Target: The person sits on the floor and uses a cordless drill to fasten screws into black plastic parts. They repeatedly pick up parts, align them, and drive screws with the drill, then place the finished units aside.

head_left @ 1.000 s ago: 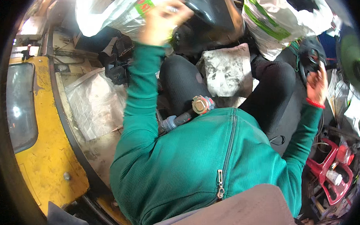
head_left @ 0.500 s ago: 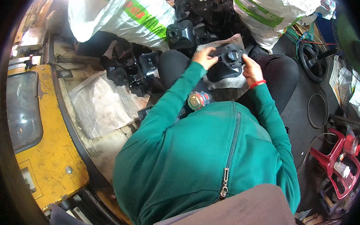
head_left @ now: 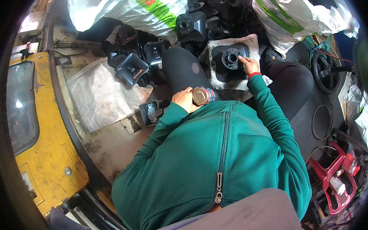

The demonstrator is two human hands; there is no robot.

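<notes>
A wide black plastic part (head_left: 230, 75) with a square flared base lies on a pale cloth (head_left: 253, 45) between my knees. At its raised round hub, my right hand (head_left: 251, 67) grips the edge with thumb and fingers. Down at my lap, my left hand (head_left: 184, 99) is curled against a tool (head_left: 200, 96) with a round bronze-coloured end and a red and blue body. Part of those fingers is hidden behind it. Just left of that hand, a small dark tray (head_left: 152, 112) holds many small metal screws.
Similar black parts (head_left: 132, 68) lie left of my knee, and more (head_left: 191, 26) are heaped ahead. White sacks (head_left: 155, 11) flank the heap. A plastic sheet (head_left: 103, 93) lies at left beside a yellow machine panel (head_left: 60, 134). A red plastic stool (head_left: 333, 175) stands at right.
The black part has gone from both hands down onto the cloth. My left hand has left it and moved back to the tool at my lap, uncovering the screw tray.
</notes>
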